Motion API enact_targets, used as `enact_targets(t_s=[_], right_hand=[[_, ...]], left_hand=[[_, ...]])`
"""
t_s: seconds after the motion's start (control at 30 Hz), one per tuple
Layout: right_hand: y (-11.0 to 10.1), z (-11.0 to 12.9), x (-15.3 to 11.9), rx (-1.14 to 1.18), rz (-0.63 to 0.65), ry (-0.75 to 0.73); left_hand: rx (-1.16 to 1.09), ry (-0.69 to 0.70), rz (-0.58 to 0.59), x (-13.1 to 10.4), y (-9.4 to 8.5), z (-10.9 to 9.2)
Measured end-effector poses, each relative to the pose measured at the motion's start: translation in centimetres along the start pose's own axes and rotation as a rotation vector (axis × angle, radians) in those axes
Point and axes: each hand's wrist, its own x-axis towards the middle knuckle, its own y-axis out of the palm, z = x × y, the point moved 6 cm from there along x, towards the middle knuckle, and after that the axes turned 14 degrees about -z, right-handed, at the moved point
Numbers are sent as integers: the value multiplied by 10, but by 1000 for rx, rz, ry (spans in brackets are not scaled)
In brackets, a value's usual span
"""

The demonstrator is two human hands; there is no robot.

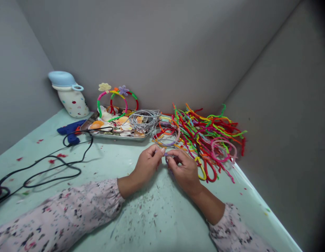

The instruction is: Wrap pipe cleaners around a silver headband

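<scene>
Both hands meet at the middle of the table, fingertips almost touching. Between them shows a short stretch of purple pipe cleaner (166,154), lying along what looks like a thin grey wire. My left hand (149,159) pinches it between thumb and forefinger. From the other side, my right hand (182,167) grips it with thumb and curled fingers, and a purple end seems to hang under them. Just beyond the fingertips is a round grey wire hoop (153,137), partly purple and pink. Whether the held wire belongs to this hoop is hard to see.
A metal tray (120,137) holds shells, coiled grey wire (144,120) and two flower-topped hoops (98,105). Loose pipe cleaners (204,129) pile at right. A blue glue gun (70,128) trails a black cord (78,169) across the left. A blue-lidded bottle (71,98) stands behind.
</scene>
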Motion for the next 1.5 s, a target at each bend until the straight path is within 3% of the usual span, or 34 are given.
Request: enact_targets(t_s=[0.67, 1.0, 1.27, 1.5], right_hand=[[0, 4, 1, -1, -4, -33], [-5, -14, -4, 136, -55, 183], [-4, -13, -4, 125, -50, 140], [-4, -11, -4, 144, -53, 129]], left_hand=[[-35, -34, 24, -1, 2, 5], [-57, -62, 16, 0, 2, 5], [-31, -158, 96, 0, 7, 13], [-39, -112, 78, 3, 5, 13]])
